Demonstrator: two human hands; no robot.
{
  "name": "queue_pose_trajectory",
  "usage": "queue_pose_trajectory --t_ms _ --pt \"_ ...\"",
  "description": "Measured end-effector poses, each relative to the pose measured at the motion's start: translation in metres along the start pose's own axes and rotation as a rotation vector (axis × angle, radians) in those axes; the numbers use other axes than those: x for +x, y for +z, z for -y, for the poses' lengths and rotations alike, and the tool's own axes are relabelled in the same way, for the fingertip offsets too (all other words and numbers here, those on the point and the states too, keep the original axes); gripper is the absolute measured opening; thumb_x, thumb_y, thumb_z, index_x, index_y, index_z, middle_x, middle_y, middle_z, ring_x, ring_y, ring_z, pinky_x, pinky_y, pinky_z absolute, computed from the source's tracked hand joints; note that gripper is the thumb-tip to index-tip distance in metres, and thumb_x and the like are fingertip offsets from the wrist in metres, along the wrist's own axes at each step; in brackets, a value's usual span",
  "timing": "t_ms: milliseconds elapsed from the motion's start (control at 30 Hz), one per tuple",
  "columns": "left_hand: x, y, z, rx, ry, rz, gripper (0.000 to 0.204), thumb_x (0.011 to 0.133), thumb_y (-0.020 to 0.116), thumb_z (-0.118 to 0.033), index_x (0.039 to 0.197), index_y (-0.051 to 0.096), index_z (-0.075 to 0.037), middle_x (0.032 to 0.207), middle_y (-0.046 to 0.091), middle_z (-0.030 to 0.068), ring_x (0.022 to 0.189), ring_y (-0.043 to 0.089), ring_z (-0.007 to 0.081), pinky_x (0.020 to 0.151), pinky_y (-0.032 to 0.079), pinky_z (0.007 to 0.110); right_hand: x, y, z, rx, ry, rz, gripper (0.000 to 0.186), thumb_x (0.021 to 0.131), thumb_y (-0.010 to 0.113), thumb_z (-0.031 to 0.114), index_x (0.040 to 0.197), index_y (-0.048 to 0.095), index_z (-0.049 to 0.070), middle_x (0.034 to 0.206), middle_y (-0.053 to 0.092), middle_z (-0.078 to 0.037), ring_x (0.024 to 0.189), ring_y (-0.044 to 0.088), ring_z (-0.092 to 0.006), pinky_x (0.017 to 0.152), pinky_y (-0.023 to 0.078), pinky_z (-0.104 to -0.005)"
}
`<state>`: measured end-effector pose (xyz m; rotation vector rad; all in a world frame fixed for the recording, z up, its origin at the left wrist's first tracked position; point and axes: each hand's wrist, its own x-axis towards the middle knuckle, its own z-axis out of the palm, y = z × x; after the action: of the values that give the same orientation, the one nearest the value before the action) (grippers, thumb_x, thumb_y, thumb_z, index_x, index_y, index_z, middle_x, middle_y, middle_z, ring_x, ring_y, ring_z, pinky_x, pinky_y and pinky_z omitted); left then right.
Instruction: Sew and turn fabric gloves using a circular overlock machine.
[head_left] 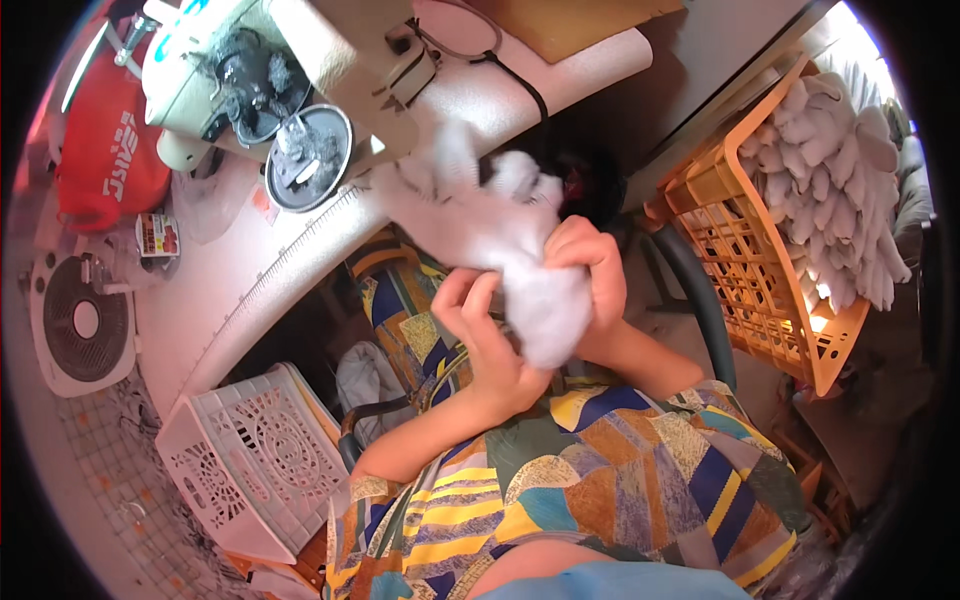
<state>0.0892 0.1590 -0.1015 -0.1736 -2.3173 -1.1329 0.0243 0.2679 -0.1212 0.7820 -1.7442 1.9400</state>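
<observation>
A pale grey-white knitted piece [490, 225] is held up in front of my lap, its far end blurred by motion. It has several soft lobes, and I cannot tell whether it is a glove or a sock. My left hand [485, 335] pinches its left side, with the fingers curled and the thumb low near the rounded near end. On the other side my right hand [592, 270] grips it, fingers bent over the top. Its far end hangs close to the edge of the white worktable [250, 290].
A sewing machine [220, 85], lint-covered, stands at the far left with a round grey dish [310, 158] before it. An orange basket [740, 240] holds many pale knitted pieces [830, 180] at right. A white crate [255, 455], a fan [85, 320] and a red bag [110, 150] are at left.
</observation>
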Motion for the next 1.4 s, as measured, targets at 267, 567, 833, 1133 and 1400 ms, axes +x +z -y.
queue_pose_trajectory --t_ms 267,567,833,1133,1400 --pt "0.026 -0.009 -0.005 -0.356 -0.032 0.075 0.019 0.08 0.049 0.005 0.097 0.054 0.003 0.091 0.062 0.0133 0.083 0.058 0.0166 0.077 0.047 0.029 0.033 -0.012 0.013 -0.583 0.026 0.002 0.041 0.069 0.067 0.001 0.109 0.059 0.002 0.083 0.057 -0.015 0.069 0.059 -0.0332 0.064 0.049 -0.0403" --pt "0.058 -0.004 0.02 0.082 0.413 0.019 0.041 0.062 0.078 0.002 0.098 0.057 0.002 0.089 0.061 0.0133 0.075 0.061 0.0261 0.068 0.049 0.032 0.059 -0.036 0.022 -0.704 -0.176 -0.237 0.026 0.067 0.069 -0.001 0.092 0.063 0.0 0.092 0.063 -0.015 0.083 0.062 -0.0274 0.074 0.051 -0.0325" --pt "0.078 0.004 0.002 0.053 0.347 -0.164 0.034 0.066 0.073 0.0 0.096 0.058 0.003 0.097 0.058 0.0145 0.087 0.057 0.028 0.08 0.045 0.034 0.059 -0.045 0.017 -0.76 -0.234 -0.263 0.036 0.059 0.072 0.001 0.095 0.067 -0.001 0.094 0.063 -0.015 0.082 0.063 -0.0272 0.07 0.052 -0.0321" --pt "0.047 -0.034 -0.01 -1.102 -0.796 0.445 0.031 0.083 0.063 -0.007 0.111 0.059 0.006 0.104 0.065 0.0113 0.095 0.063 0.0191 0.087 0.048 0.031 0.042 -0.06 0.014 0.178 0.644 0.112 0.042 0.07 0.064 -0.007 0.111 0.058 -0.001 0.097 0.066 -0.01 0.09 0.064 -0.016 0.081 0.05 -0.0268" --pt "0.06 -0.03 -0.009 -1.289 -1.215 0.402 0.047 0.095 0.053 -0.026 0.13 0.049 0.006 0.124 0.06 0.0167 0.112 0.06 0.0233 0.099 0.047 0.037 0.014 -0.055 0.019 1.328 1.071 -0.073 0.041 0.089 0.06 0.008 0.127 0.044 0.005 0.119 0.058 -0.011 0.11 0.059 -0.0213 0.095 0.049 -0.0336"
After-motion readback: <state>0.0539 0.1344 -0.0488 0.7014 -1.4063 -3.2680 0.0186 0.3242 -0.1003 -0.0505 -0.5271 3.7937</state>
